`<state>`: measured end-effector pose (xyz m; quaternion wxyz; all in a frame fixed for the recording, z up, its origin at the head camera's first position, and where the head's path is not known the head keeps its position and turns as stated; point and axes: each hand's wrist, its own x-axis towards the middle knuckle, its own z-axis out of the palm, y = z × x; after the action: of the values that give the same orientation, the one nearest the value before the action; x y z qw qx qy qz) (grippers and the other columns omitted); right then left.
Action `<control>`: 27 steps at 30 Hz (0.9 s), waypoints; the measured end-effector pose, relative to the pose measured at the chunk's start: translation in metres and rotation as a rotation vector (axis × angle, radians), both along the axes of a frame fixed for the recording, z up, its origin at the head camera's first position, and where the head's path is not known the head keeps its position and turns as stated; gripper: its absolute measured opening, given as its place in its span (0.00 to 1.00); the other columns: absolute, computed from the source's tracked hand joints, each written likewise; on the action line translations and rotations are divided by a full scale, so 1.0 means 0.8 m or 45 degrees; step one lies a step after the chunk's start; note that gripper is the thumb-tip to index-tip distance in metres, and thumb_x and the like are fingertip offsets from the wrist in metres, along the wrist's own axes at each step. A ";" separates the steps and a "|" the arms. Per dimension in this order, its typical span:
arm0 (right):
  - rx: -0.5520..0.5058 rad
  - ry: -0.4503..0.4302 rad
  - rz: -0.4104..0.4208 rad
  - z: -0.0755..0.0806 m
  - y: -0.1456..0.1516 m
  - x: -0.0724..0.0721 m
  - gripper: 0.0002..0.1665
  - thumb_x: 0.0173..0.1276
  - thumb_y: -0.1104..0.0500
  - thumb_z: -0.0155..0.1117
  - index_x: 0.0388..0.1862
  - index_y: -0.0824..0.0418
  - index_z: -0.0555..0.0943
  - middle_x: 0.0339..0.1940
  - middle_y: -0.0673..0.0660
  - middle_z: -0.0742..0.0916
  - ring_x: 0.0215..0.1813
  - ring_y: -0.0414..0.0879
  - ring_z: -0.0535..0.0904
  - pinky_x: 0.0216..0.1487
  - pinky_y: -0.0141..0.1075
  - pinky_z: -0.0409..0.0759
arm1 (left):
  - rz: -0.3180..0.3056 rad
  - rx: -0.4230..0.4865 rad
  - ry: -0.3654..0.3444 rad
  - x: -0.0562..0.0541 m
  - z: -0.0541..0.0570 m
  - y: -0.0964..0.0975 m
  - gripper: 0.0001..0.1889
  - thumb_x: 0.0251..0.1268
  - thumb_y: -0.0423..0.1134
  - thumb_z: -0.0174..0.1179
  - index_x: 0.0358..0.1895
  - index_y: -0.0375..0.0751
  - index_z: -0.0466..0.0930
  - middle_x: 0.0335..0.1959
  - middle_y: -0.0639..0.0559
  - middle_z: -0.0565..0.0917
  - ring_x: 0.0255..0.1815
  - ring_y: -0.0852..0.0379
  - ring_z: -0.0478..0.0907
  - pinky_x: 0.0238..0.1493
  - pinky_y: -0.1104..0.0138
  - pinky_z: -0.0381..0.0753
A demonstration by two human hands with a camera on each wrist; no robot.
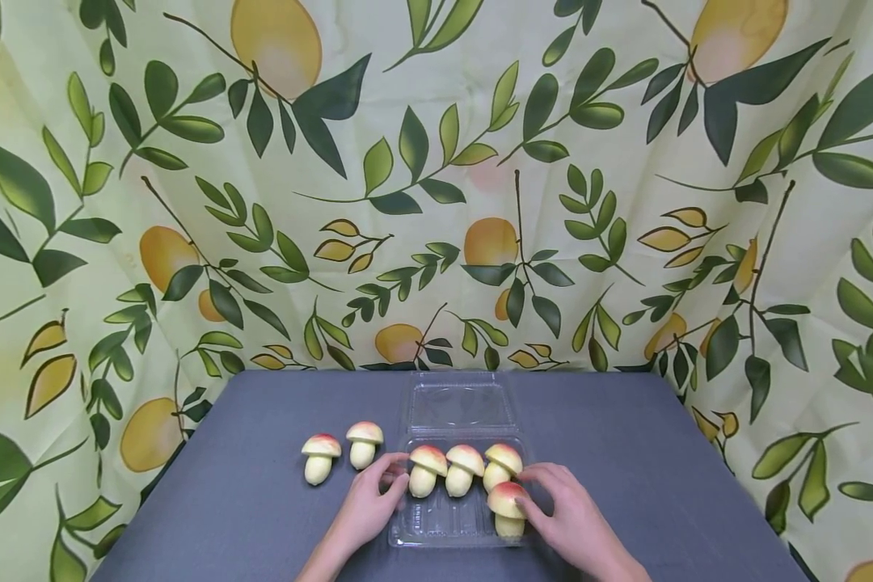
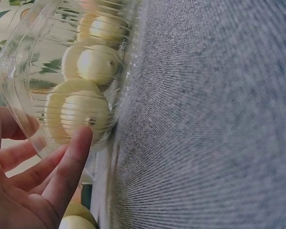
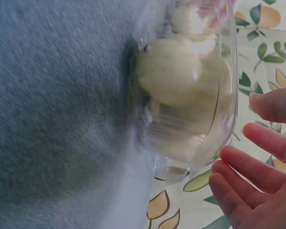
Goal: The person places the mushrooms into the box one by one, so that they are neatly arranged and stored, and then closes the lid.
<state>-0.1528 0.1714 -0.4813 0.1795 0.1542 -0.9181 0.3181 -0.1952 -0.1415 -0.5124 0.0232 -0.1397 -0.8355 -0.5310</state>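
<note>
A clear plastic clamshell container [image 1: 436, 529] lies with its lid [image 1: 461, 406] folded back. Inside are several toy mushrooms with cream stems and red-tinged caps: a left one [image 1: 423, 482], a middle one [image 1: 459, 482] and a rear right one [image 1: 498, 475] in a row, and a front right mushroom [image 1: 509, 527] before the last. My left hand [image 1: 369, 501] touches the container's left side, a straight finger against the wall in the left wrist view. Beside the right rim is my right hand [image 1: 567, 517], thumb and fingers [image 3: 260, 168] apart, holding nothing.
Two more mushrooms, a far left one [image 1: 318, 469] and a nearer one [image 1: 364, 454], lie on the dark grey table [image 1: 225, 485], left of the container. A fruit-and-leaf patterned cloth [image 1: 436, 202] hangs behind the table and along its sides.
</note>
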 end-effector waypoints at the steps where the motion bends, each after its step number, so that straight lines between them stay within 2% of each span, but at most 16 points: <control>1: -0.016 -0.058 -0.016 0.003 0.001 -0.001 0.12 0.61 0.57 0.78 0.43 0.50 0.87 0.44 0.40 0.84 0.52 0.43 0.80 0.53 0.47 0.82 | -0.004 0.002 -0.003 0.000 0.000 0.000 0.17 0.73 0.36 0.60 0.61 0.34 0.78 0.41 0.45 0.84 0.34 0.54 0.84 0.29 0.68 0.85; 2: -0.023 -0.106 -0.030 0.005 0.003 -0.002 0.11 0.63 0.56 0.77 0.44 0.50 0.87 0.45 0.39 0.84 0.53 0.44 0.80 0.53 0.47 0.81 | -0.010 0.008 -0.013 0.000 0.000 0.000 0.17 0.74 0.36 0.60 0.61 0.34 0.78 0.41 0.44 0.84 0.34 0.53 0.84 0.29 0.67 0.85; 4: -0.036 -0.126 -0.042 0.007 0.006 -0.006 0.12 0.63 0.57 0.76 0.45 0.50 0.87 0.45 0.39 0.84 0.52 0.44 0.80 0.53 0.48 0.81 | -0.013 0.015 -0.019 0.000 0.000 0.000 0.17 0.74 0.36 0.60 0.61 0.34 0.78 0.42 0.44 0.84 0.33 0.53 0.85 0.29 0.67 0.86; 8: -0.049 -0.037 -0.053 0.004 0.013 -0.014 0.13 0.63 0.60 0.76 0.47 0.52 0.87 0.45 0.42 0.85 0.51 0.46 0.81 0.50 0.48 0.82 | 0.001 0.008 -0.001 0.000 -0.001 0.000 0.17 0.74 0.36 0.60 0.61 0.34 0.78 0.42 0.44 0.84 0.35 0.52 0.85 0.29 0.68 0.86; 11: -0.111 -0.034 -0.063 0.000 0.018 -0.020 0.13 0.63 0.62 0.75 0.47 0.55 0.87 0.45 0.48 0.86 0.48 0.49 0.82 0.47 0.47 0.84 | 0.006 -0.001 0.020 -0.001 -0.001 0.000 0.17 0.74 0.36 0.60 0.61 0.34 0.78 0.42 0.45 0.84 0.37 0.52 0.85 0.30 0.68 0.86; 16: -0.273 -0.224 -0.104 -0.007 0.024 -0.033 0.13 0.66 0.62 0.73 0.50 0.58 0.86 0.45 0.53 0.86 0.46 0.47 0.83 0.47 0.40 0.85 | 0.002 0.019 0.014 -0.001 -0.002 0.001 0.17 0.74 0.36 0.60 0.61 0.33 0.78 0.42 0.44 0.84 0.37 0.51 0.85 0.30 0.67 0.86; 19: -0.323 -0.318 -0.125 -0.014 0.026 -0.041 0.14 0.66 0.62 0.73 0.51 0.59 0.86 0.46 0.54 0.86 0.44 0.44 0.83 0.46 0.35 0.85 | 0.005 0.019 0.009 -0.001 -0.003 0.000 0.17 0.74 0.37 0.60 0.62 0.33 0.77 0.42 0.44 0.83 0.36 0.53 0.84 0.30 0.67 0.86; 23: -0.355 -0.355 -0.123 -0.020 0.026 -0.048 0.14 0.65 0.63 0.74 0.50 0.60 0.86 0.45 0.54 0.88 0.42 0.41 0.83 0.44 0.33 0.84 | 0.015 0.015 0.015 -0.001 -0.003 -0.001 0.18 0.74 0.37 0.60 0.62 0.34 0.77 0.42 0.44 0.83 0.36 0.55 0.84 0.30 0.68 0.86; 27: -0.393 -0.388 -0.103 -0.023 0.025 -0.051 0.13 0.63 0.64 0.74 0.47 0.60 0.86 0.43 0.52 0.89 0.39 0.40 0.83 0.41 0.32 0.83 | 0.009 0.021 0.015 -0.002 -0.003 0.000 0.18 0.74 0.37 0.60 0.62 0.34 0.77 0.43 0.43 0.84 0.37 0.52 0.85 0.30 0.67 0.86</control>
<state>-0.1935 0.1915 -0.4995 0.0725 0.0380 -0.8805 0.4669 -0.1965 -0.1413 -0.5151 0.0312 -0.1399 -0.8313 -0.5371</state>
